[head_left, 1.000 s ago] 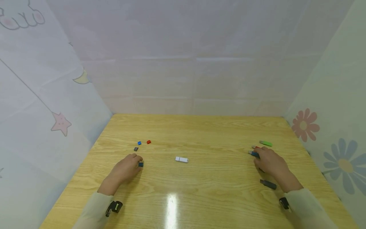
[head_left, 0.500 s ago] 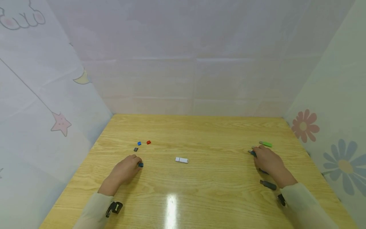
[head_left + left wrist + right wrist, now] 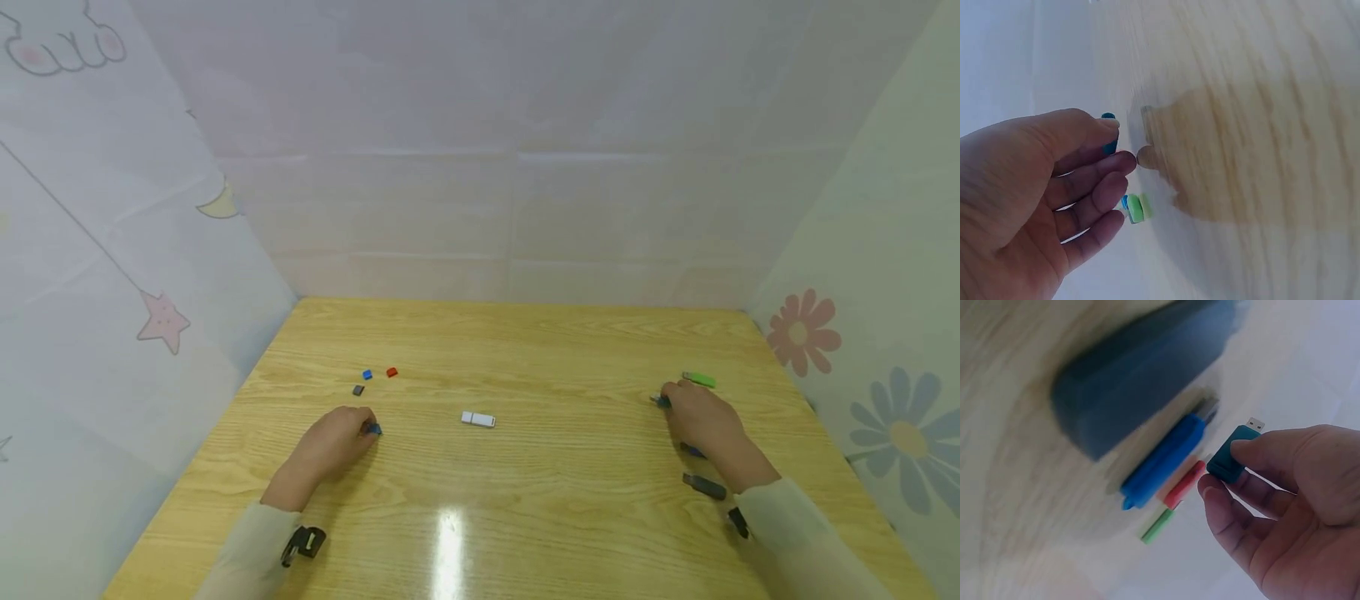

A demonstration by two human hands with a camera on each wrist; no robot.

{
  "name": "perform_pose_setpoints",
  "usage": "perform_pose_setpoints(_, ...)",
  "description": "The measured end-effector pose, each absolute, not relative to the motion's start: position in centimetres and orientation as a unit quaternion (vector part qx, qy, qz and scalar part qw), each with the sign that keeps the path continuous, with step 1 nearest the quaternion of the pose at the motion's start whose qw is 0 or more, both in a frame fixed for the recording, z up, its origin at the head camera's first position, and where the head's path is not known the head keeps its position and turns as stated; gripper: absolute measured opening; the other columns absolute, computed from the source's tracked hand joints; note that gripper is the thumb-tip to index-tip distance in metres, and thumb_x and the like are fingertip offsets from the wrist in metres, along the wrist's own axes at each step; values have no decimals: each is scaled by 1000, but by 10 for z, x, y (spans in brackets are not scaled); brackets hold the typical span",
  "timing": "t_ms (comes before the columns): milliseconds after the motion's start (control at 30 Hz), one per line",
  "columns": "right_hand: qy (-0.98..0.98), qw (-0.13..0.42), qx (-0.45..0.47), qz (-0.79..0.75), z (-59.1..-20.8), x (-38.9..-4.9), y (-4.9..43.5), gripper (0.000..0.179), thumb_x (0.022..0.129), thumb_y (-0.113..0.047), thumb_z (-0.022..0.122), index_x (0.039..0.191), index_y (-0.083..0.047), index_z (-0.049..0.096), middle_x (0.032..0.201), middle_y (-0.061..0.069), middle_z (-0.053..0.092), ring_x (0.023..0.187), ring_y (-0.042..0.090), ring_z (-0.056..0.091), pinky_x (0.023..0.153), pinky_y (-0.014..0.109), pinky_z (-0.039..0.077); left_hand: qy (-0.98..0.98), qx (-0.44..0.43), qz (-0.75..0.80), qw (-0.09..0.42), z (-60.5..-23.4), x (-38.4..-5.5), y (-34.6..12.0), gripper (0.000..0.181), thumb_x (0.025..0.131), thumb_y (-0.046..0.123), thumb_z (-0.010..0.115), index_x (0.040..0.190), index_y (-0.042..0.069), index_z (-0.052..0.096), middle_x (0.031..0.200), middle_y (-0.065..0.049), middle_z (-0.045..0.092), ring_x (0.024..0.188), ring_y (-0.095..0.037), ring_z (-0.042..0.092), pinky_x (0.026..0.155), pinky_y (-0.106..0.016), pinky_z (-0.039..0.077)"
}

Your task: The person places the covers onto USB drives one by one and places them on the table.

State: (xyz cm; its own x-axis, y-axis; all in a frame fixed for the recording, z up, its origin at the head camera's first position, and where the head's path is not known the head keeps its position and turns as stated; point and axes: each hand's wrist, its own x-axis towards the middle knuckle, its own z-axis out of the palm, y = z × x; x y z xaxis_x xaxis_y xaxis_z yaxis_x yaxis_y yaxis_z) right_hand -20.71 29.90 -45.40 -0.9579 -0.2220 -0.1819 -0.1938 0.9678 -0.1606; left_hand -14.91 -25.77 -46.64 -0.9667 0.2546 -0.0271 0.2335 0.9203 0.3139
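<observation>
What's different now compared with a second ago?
The teal stick has tilted in the right hand, whose wrist swung slightly left. The teal cap has tilted too, pinched by the left hand. When each grip began isn't clear; nothing was visibly let go. Unmoved: white stick, green stick, dark grey stick, red cap, blue cap, grey cap.
</observation>
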Motion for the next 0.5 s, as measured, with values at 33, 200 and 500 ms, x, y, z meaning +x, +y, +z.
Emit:
perform_pose_setpoints(33,987,98,-105,-73,-452,-206,297,28,95,-4,64,121,6,61,108,23,63,91,35,65,72,47,56,978,122,165,34,-466,-150,-257,5,94,14,73,97,11,70,89,2,68,84,-17,64,75,-37,55)
perform_pose_setpoints(200,987,80,-117,-79,-448,-200,288,23,96,1,59,119,3,63,112,24,67,96,39,66,77,51,56,970,120,206,39,-463,-153,-251,9,91,10,73,96,10,66,88,1,65,79,-14,60,70,-34,52)
perform_pose_setpoints(500,980,15,-164,-112,-442,-187,270,17,99,-1,57,113,2,66,100,14,67,88,31,67,73,46,57,955,108,271,50,-461,-156,-231,12,87,6,73,92,11,64,86,0,66,68,-14,51,60,-29,44)
